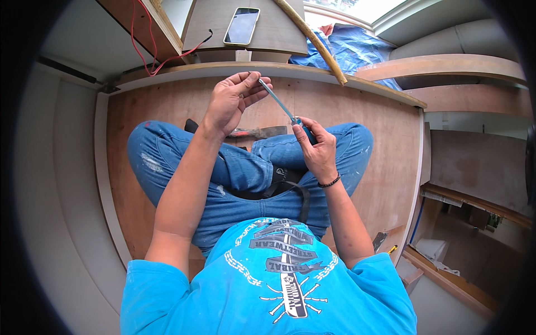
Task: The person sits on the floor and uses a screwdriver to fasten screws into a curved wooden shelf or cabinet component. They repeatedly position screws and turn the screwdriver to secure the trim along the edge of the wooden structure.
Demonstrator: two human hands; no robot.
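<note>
While the right hand (pixel 321 152) curls its fingers snugly around a screwdriver (pixel 285 108) whose shaft slants toward eleven o'clock, the left hand (pixel 230 102) brings thumb and forefinger nearly together at the tip; whether they pinch anything I cannot tell. Outward from the hands, a phone (pixel 242 25) lies at eleven o'clock, a wooden stick (pixel 315 43) at one, a blue sheet (pixel 357 47) at two.

white-edged rectangular smartphone (pixel 242 25): on smooth grey board (pixel 274 34) | thin red cable (pixel 184 54): left of it | long yellowish wooden stick (pixel 311 39): slanting, right | crumpled blue sheet (pixel 360 47): beside stick
</note>
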